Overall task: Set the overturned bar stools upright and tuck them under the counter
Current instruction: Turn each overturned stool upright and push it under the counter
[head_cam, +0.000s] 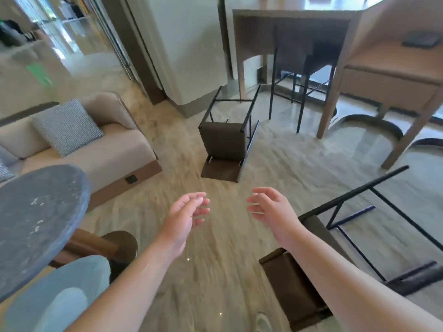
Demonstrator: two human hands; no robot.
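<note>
Reaching stage: my left hand and right hand, grips released, empty. Next, seize the overturned stool ahead, then tuck it under the bench.

One overturned stool lies on the floor ahead of my empty fingers, another stool lies at my right, an upright stool stands tucked under the surface beyond, and a sofa sits left.

The near stool is partly hidden behind the right forearm, its legs cut off by the right edge. Under the counter, the upright stool sits in shadow, its seat hard to make out. The far room at upper left is blurred.
</note>
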